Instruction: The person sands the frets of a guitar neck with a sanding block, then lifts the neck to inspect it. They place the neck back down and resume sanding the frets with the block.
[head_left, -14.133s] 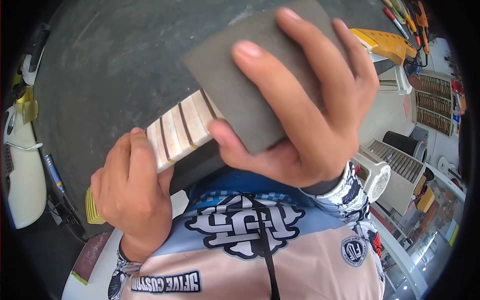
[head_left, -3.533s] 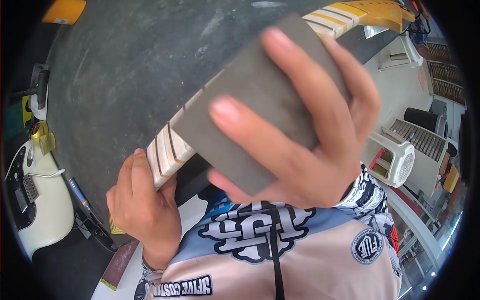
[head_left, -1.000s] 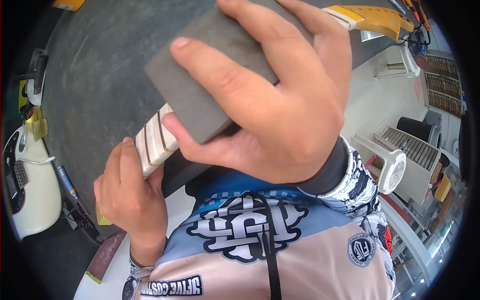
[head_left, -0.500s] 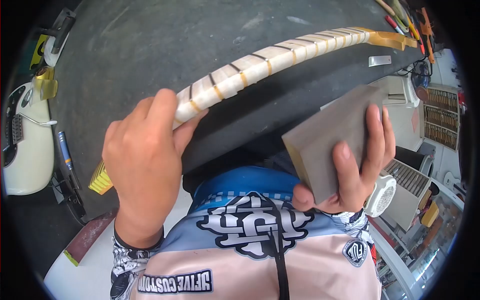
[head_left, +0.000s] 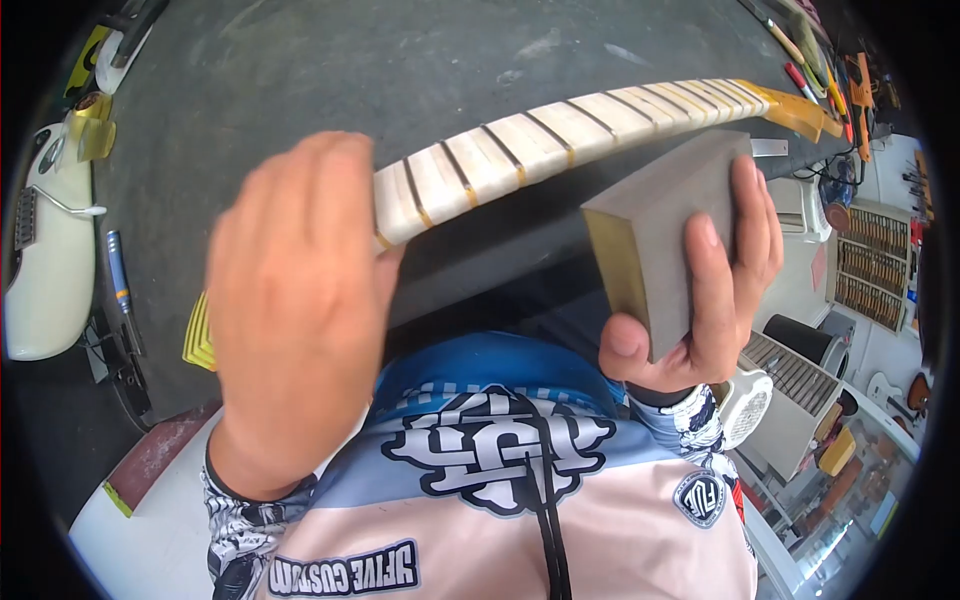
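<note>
A guitar neck [head_left: 560, 135] runs from the middle towards the upper right, its fretboard facing up with dark frets across it. Whitish strips, perhaps tape, cover the wood between the frets, and the bare amber headstock [head_left: 800, 112] lies at the far end. My left hand [head_left: 295, 260], slightly blurred, is closed over the near end of the neck, which hides that end. In my right hand [head_left: 725, 280] is a grey sanding block [head_left: 665, 225] with a yellowish side, gripped between thumb and fingers. The block is tilted, just in front of the neck's edge.
Under the neck spreads a dark worktop [head_left: 300, 70]. A cream guitar body [head_left: 55, 260] and a blue-handled tool [head_left: 120, 275] lie at the left. Yellow-edged sheets [head_left: 198, 340] stick out beside my left hand. Pens [head_left: 800, 80] are at the upper right, near a tool rack [head_left: 872, 265].
The neck has rolled so its fretboard shows more, and has shifted right in view. My left hand has moved further over its end. The sanding block has risen and turned, showing more yellowish side.
</note>
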